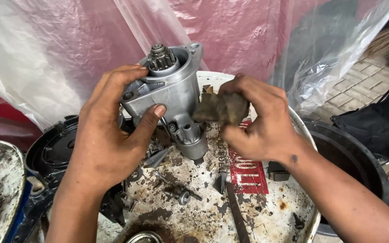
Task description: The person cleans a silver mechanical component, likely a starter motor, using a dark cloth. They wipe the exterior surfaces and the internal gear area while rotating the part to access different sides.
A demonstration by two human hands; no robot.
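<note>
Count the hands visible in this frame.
2. The left hand grips the grey metal motor housing; the right hand presses a dirty rag against it.

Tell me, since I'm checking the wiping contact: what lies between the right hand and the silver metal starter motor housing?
In the head view, a dirty brown rag bunched in the right hand lies against the silver metal starter motor housing.

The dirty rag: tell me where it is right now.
In the head view, right of centre, the dirty rag is bunched in the right hand, pressed against the grey metal housing that the left hand holds.
</note>
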